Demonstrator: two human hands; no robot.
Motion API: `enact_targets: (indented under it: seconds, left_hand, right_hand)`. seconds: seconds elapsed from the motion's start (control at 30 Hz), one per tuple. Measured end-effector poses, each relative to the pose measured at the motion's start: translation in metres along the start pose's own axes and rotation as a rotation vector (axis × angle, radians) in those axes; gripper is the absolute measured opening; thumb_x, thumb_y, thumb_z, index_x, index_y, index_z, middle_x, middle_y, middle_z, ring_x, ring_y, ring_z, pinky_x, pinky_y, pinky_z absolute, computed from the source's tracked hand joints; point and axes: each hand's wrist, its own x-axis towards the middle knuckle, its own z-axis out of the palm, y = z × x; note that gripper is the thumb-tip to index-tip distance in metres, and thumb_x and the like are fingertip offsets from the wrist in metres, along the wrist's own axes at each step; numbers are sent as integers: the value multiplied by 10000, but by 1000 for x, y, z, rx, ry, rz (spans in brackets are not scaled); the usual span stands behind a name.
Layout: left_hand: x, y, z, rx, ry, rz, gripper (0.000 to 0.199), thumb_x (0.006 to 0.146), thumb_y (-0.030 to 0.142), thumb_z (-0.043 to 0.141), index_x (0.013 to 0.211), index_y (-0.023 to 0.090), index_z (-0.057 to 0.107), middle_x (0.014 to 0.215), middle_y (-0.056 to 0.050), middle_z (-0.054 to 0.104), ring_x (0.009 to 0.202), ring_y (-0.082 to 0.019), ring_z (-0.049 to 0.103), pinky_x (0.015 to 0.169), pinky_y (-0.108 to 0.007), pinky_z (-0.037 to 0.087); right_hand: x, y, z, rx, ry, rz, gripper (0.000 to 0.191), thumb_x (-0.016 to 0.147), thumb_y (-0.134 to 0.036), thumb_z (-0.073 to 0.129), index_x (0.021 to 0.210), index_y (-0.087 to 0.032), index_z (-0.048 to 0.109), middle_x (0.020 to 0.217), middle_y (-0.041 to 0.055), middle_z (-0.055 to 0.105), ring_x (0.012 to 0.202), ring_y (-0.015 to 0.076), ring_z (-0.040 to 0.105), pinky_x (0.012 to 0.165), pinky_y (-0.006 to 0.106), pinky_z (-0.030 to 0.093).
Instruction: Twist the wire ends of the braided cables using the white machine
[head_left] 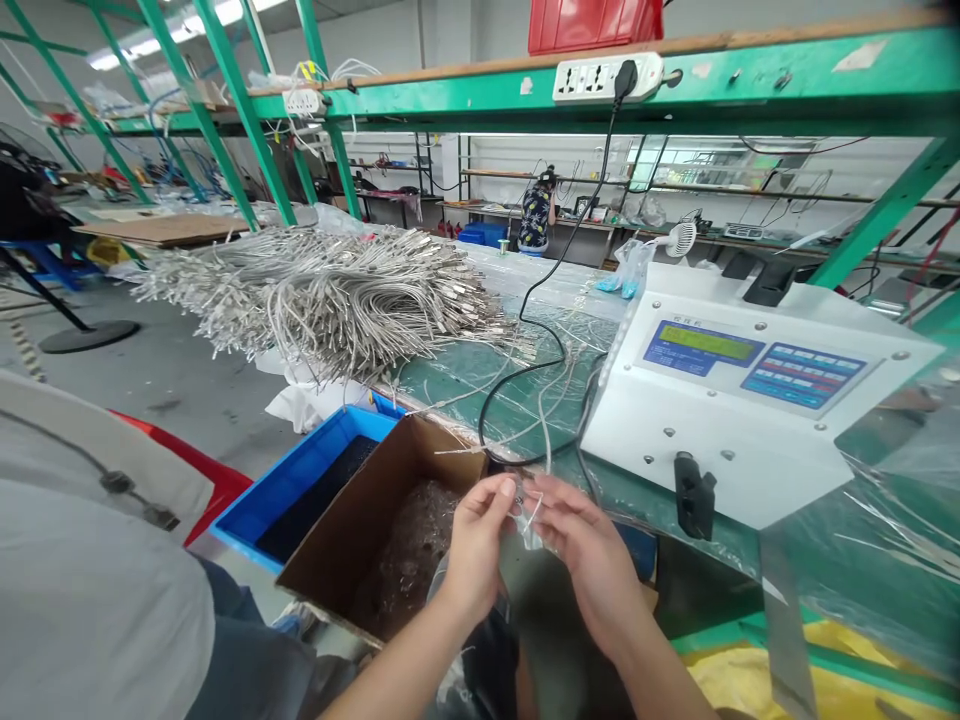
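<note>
The hands are nearly together: the left hand (480,530) pinches a small clear plastic piece (532,536) with a white strand (535,510), while the right hand's (581,530) fingers curl against it — whether they grip, I cannot tell. Held this close, both probably steady so fine a thing. Just left sits an open cardboard box (345,510); beyond, on the desk (469,385), lie heaped cables (337,300) — a white machine (645,410) stands to the right.

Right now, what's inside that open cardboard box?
Inside the cardboard box, I can see crumpled clear plastic. It covers the bottom, so I can't tell whether anything lies underneath.
</note>
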Motion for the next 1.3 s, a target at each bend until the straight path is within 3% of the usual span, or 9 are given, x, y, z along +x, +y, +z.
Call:
enact_targets:
  seconds: [0.2, 0.7, 0.8, 0.93, 1.03, 1.17, 1.3]
  left_hand:
    - [3, 4, 0, -24, 27, 15, 261, 733, 404, 807, 809, 160, 756, 627, 5, 613, 628, -133, 518, 610, -243, 418]
    - [18, 9, -44, -78, 282, 72, 296, 714, 424, 824, 835, 198, 676, 726, 38, 574, 597, -89, 512, 532, -195, 398]
    - [14, 14, -41, -60, 271, 97, 278, 740, 439, 799, 823, 213, 661, 687, 52, 551, 585, -87, 493, 538, -189, 395]
    - [-17, 6, -29, 29, 150, 39, 247, 763, 413, 795, 818, 193, 696, 619, 34, 566, 575, -105, 496, 540, -200, 399]
    - [-47, -13, -19, 80, 37, -26, 305, 709, 420, 839, 849, 167, 742, 632, 5, 607, 571, -124, 520, 539, -226, 416]
    - [-76, -40, -10, 74, -17, -78, 410, 625, 530, 858, 771, 166, 738, 595, 8, 585, 503, -116, 493, 490, -235, 390]
    - [-88, -51, -9, 61, -5, -103, 404, 629, 537, 857, 759, 178, 725, 560, 21, 564, 481, -100, 471, 479, -218, 356]
  right_hand:
    - [1, 6, -4, -1, 7, 8, 324, 734, -355, 765, 1033, -232, 753, 1180, 68, 730, 1117, 243, 635, 878, 316, 481]
    - [-2, 8, -17, -161, 1, -82, 342, 755, -452, 748, 1043, -266, 754, 1227, 65, 700, 1145, 287, 630, 896, 354, 492]
    - [-3, 8, -17, -197, 4, -108, 339, 764, -459, 732, 1043, -268, 752, 1246, 65, 691, 1145, 293, 627, 918, 381, 500]
    - [-10, 5, -11, -365, 34, -245, 292, 835, -449, 663, 1046, -267, 746, 1231, 67, 699, 1146, 282, 629, 975, 409, 497]
    - [-19, -9, -5, -652, 77, -483, 260, 903, -378, 572, 1072, -285, 747, 1174, 54, 727, 1099, 265, 659, 948, 407, 518]
    - [-25, -50, 1, -864, 76, -834, 249, 917, -271, 557, 1013, -308, 784, 1026, 26, 776, 961, 243, 711, 873, 363, 548]
    - [-15, -107, 4, -861, 218, -928, 190, 903, -277, 627, 997, -322, 786, 991, 12, 784, 949, 239, 720, 899, 387, 546]
